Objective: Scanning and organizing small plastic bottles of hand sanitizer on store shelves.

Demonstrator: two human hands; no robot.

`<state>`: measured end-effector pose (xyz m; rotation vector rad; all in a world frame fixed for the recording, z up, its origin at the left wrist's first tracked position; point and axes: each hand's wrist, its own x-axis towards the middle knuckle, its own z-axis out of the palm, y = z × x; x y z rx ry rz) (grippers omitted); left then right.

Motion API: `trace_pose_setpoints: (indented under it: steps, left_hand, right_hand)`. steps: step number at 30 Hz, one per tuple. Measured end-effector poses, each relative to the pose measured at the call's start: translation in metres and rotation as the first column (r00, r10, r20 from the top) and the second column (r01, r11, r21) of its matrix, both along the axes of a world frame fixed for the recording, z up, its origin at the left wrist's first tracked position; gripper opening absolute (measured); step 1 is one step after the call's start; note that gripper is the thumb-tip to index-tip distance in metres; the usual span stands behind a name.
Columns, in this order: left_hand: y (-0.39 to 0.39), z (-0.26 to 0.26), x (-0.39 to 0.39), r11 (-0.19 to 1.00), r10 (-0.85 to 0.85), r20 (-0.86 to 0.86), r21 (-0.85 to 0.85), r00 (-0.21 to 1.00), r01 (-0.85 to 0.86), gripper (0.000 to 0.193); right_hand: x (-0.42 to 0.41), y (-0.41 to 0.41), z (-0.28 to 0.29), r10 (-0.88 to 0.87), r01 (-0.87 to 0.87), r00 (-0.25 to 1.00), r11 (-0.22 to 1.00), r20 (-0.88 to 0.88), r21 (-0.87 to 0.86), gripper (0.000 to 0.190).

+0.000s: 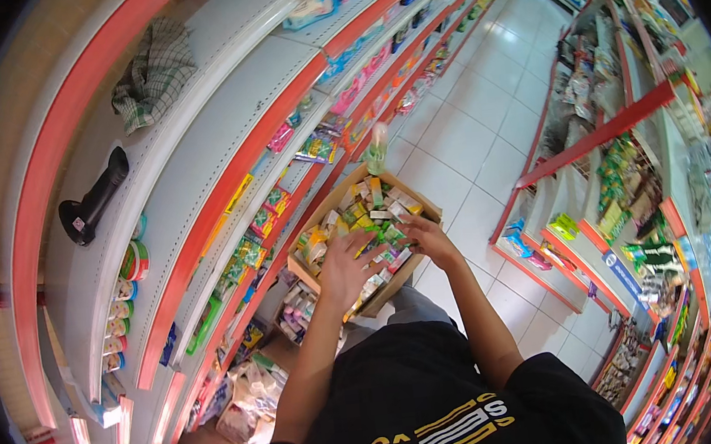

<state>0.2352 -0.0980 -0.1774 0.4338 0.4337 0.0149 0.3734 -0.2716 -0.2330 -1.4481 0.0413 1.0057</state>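
A cardboard box (394, 292) stands in front of me, filled with small packaged cartons (357, 206) in white, green, yellow and orange. My left hand (348, 266) hovers over its near left part, fingers spread and nothing in them. On the right side of the same box, my right hand (429, 238) has its fingers curved and apart above the cartons. No item shows in its grasp, though the fingertips overlap the pile and contact is hard to make out. A clear bottle with a pale cap (378, 149) rises at the box's far corner.
Metal shelving with red edges (223, 116) runs along my left, holding a black handheld barcode scanner (94, 199) and a checked cloth (155, 74). Another carton of bottles (297, 314) sits beside the box. Stocked shelves (610, 197) line the right, across the tiled aisle (450, 142).
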Motion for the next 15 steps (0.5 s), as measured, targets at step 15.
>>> trace_pose_setpoints:
  steps: [15]
  left_hand:
    - [-0.024,0.013,0.033,0.982,0.128,0.031,-0.143,0.991,-0.123,0.014]
  right_hand:
    - [0.005,-0.018,-0.031,0.087,-0.043,0.826,0.995,0.557,-0.091,0.026]
